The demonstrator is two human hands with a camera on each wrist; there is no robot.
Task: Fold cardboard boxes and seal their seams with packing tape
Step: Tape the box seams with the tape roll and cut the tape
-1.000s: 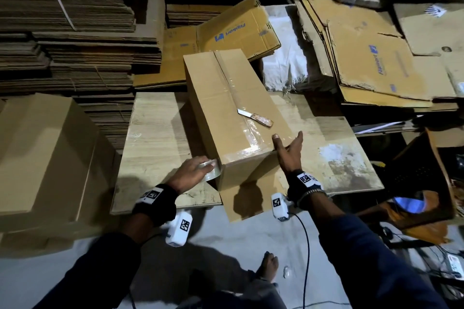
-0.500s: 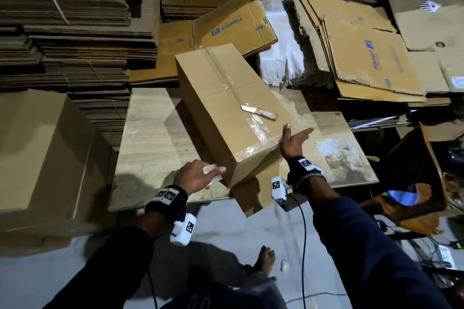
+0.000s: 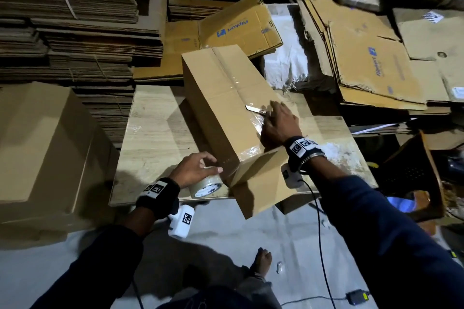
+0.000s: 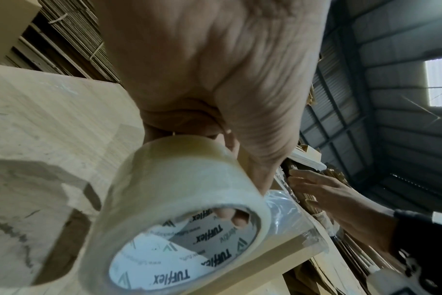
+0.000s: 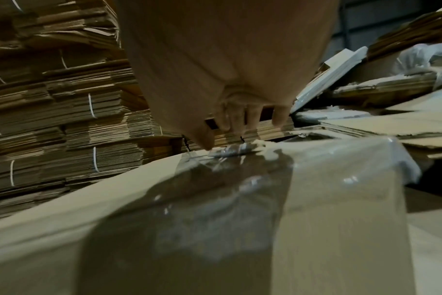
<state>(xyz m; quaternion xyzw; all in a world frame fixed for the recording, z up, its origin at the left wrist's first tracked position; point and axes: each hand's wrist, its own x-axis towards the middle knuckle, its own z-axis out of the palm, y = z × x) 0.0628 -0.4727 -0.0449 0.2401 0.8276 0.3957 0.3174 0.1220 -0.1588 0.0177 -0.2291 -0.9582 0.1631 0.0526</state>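
A long brown cardboard box (image 3: 221,88) lies on the wooden table (image 3: 155,133), with clear tape running along its top seam. My left hand (image 3: 194,170) grips the clear tape roll (image 3: 206,186) at the box's near end, fingers inside the core. A strip of tape stretches from the roll onto that end. A knife (image 3: 252,108) lies on the box top. My right hand (image 3: 278,121) reaches over its handle with the fingers extended, and only the blade shows. In the right wrist view the fingertips hang just above the knife (image 5: 230,151) and the taped seam.
An assembled box (image 3: 42,138) stands left of the table. Bundled flat cardboard stacks (image 3: 75,20) fill the back and left. Flattened printed boxes (image 3: 364,63) lie at the back right. A dark crate (image 3: 411,173) sits right of the table. My bare foot (image 3: 262,261) and a cable are on the floor.
My right hand left the box's near right side and moved up onto the top, over the knife. My left hand brought the roll lower at the near end, drawing tape over it.
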